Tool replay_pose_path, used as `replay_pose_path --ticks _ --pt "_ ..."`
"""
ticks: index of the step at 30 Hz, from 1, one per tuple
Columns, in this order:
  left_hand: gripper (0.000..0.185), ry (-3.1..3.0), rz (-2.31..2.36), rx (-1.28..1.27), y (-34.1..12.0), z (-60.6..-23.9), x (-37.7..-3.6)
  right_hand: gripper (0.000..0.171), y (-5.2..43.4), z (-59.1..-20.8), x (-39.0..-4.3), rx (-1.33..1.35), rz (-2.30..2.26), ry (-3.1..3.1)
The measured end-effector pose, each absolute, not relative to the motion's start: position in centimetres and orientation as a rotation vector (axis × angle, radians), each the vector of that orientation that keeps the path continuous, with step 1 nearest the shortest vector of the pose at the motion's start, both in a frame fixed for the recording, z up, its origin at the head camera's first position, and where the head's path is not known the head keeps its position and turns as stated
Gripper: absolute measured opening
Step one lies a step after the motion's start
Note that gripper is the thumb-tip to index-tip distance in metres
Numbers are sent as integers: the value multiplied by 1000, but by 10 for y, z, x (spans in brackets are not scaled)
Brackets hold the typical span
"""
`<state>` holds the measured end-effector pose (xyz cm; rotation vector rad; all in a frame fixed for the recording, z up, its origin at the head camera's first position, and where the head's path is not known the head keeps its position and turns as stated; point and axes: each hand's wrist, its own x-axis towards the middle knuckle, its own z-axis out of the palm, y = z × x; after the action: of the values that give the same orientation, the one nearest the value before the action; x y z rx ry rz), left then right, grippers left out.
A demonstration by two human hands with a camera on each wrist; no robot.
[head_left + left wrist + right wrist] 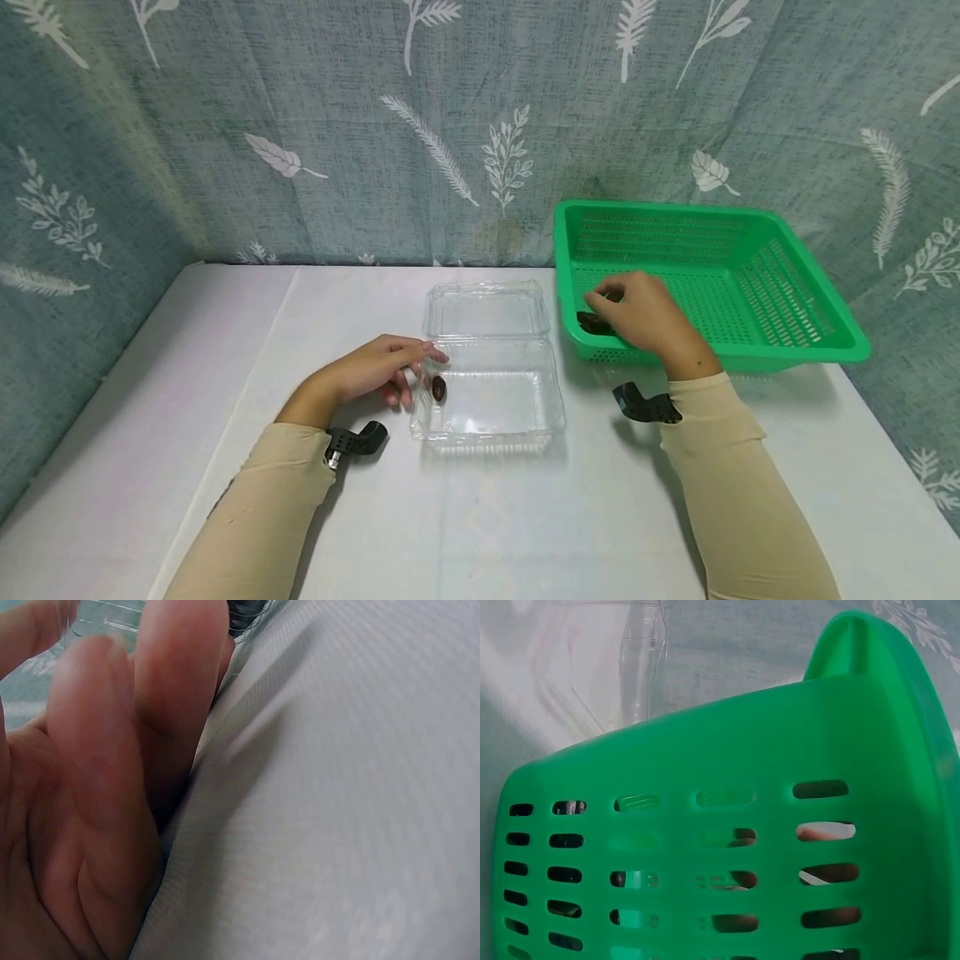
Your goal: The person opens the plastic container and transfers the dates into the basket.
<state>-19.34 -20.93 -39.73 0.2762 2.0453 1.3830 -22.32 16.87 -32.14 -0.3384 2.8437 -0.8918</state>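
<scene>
A clear plastic clamshell box (491, 435) stands with its lid folded back. One small dark brown oval piece, date-like in look, (438, 388) lies at its left inside. My left hand (378, 367) rests at the box's left side, one finger reaching over the rim and the others loosely bent outside it. Over the near left corner of a green basket (795, 357), my right hand (641, 312) has bent fingers. Beside them lie dark brown pieces (594, 323). Whether those fingers pinch one cannot be made out; in the right wrist view the basket wall (682, 761) mostly hides them.
A white cloth (480, 533) covers the table. Behind it hangs a grey-green curtain (337, 108) with a white leaf print. The basket's slotted walls rise around the right hand. The box's raised lid (487, 310) stands toward the curtain.
</scene>
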Motion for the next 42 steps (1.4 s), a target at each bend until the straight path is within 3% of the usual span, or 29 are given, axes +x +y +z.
replay_pose_path --ticks 7,20,33,42 --pt "48 2036 1386 276 -208 -397 -194 30 164 -320 -217 -410 -1008 3035" --pt "48 2023 1397 300 -205 -394 -195 11 134 -309 -196 -1056 -1238 3211" --pt "49 2014 1403 300 -208 -395 -195 8 93 -303 -162 -1265 -1191 3026" --pt "48 2027 1394 290 -209 -397 -194 9 68 -324 -158 -1272 -1028 2972"
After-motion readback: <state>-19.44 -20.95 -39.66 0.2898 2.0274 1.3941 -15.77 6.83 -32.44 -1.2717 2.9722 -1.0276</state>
